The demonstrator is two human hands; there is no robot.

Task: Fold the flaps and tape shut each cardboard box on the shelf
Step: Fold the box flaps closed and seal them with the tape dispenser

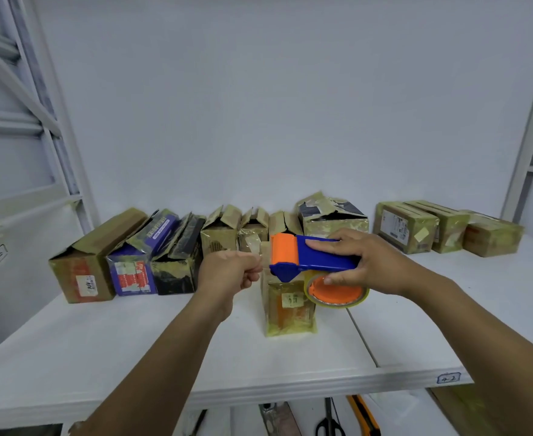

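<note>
R hand (359,262) grips tape dispenser (309,258) | L hand (227,272) pinches tape end (263,262) | shelf tag (448,378) "4-2"

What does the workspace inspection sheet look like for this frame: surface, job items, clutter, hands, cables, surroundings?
Surface: white shelf, a seam running front to back right of centre.
Job's things: small box standing alone in front; row of open-flapped boxes behind; three closed boxes at far right; blue and orange tape dispenser with its roll.
Clutter: scissors and a yellow-handled tool on the level below.
Hands: left hand pinches the tape end; right hand grips the dispenser.
Cables: nothing seen.
Surroundings: white back wall, metal shelf frame, label on the shelf edge.
</note>
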